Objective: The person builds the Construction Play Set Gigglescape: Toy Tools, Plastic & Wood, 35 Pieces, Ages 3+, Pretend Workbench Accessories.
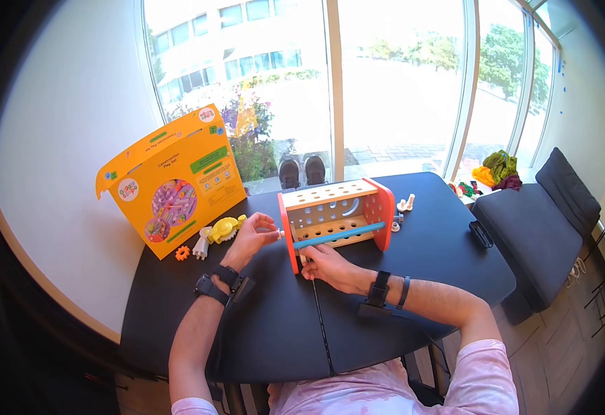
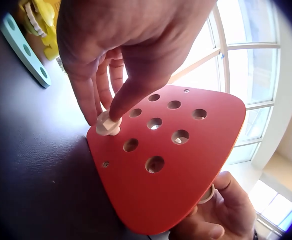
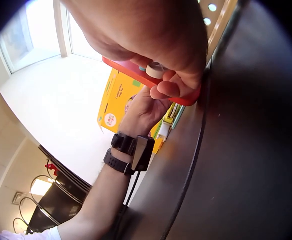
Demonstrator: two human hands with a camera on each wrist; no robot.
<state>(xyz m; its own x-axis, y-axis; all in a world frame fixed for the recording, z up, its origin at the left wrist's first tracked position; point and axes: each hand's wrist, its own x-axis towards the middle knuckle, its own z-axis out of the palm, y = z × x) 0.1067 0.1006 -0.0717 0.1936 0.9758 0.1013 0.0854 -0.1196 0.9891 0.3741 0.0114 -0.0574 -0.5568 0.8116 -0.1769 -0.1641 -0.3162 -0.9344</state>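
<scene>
A wooden toy bench with red end panels [image 2: 161, 195] and a blue bar [image 1: 340, 236] stands on the black table. In the left wrist view my left hand [image 2: 131, 55] pinches the head of a pale wooden bolt [image 2: 106, 124] at a corner hole of the left panel. On the panel's inner side, my right hand [image 1: 330, 267] holds a pale round wooden piece [image 3: 155, 70] between thumb and fingers. How far the bolt passes through the panel is hidden.
Left of the bench are a yellow box [image 1: 171, 180], yellow toy pieces [image 1: 225, 228] and an orange gear [image 1: 182, 253]. Wooden bolts [image 1: 405, 203] lie beyond its right end, with a black case [image 1: 481, 234] farther right. A cable [image 3: 193, 165] crosses the table.
</scene>
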